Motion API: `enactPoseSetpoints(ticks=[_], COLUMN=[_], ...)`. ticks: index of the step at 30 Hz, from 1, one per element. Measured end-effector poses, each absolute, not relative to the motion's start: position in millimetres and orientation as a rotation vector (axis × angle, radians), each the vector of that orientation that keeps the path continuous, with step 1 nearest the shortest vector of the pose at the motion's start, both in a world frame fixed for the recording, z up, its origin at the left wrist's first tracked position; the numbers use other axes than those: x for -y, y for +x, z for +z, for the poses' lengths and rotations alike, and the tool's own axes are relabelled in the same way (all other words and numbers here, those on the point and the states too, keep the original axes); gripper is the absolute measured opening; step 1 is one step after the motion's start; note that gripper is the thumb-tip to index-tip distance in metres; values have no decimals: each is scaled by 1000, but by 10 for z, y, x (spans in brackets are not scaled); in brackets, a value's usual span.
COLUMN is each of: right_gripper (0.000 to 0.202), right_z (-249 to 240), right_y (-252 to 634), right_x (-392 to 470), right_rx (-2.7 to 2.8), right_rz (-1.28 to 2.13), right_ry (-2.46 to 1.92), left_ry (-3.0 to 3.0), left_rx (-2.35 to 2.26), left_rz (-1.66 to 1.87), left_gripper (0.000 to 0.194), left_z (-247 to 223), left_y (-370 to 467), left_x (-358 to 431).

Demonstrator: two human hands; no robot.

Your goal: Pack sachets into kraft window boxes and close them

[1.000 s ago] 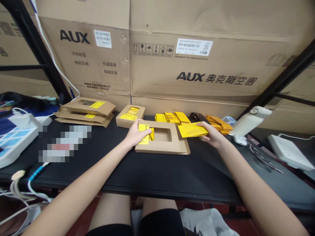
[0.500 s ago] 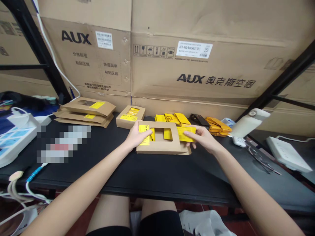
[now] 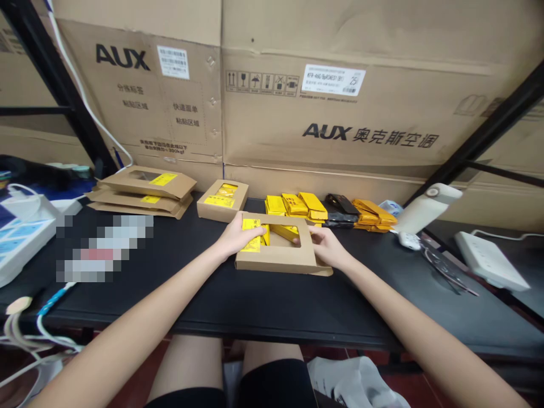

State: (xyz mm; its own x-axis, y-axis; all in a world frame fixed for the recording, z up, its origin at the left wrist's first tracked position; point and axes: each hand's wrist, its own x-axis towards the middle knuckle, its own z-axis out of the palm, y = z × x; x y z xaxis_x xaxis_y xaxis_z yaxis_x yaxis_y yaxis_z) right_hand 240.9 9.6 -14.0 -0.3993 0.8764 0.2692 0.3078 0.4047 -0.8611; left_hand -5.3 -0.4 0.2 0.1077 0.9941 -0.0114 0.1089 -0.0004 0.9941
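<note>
That yellow packet [image 3: 285,232] has slid inside the windowed cardboard box [image 3: 276,262]; left hand [image 3: 236,235] clasps the box at nine o'clock, right hand [image 3: 328,247] reaches in at three, its grip unclear.

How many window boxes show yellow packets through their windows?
2: the back box, just behind your left hand, and the front box, between that and your right hand. The left stack of boxes may hide more.

One head-worn camera, near above a flat black tabletop [image 3: 276,303], faces forward and down toward large brown cardboard boxes [image 3: 263,130].
</note>
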Motion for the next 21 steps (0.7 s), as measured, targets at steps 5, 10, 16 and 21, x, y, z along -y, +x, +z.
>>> enactPoseSetpoints(ticks=[5,10,16,21], right_gripper=[35,43,54,60], right_z=[-135,-111,-92,-112], right_y=[2320,2246,2220,2263], right_x=[-40,1,55,53], right_rx=[1884,1895,1917,1952], right_rz=[1073,1102,1230,1330], right_ry=[-979,-989,-965,-888], left_ry=[1301,1283,1281,1305], left_rx=[-1211,-1167,-1166,-1169], left_rz=[1075,1090,1091,1098], left_gripper=[41,38,36,36], left_z=[-26,-23,-12,-34], left_y=[-33,-22,-13,-12], left_x=[-11,-13,2,-8])
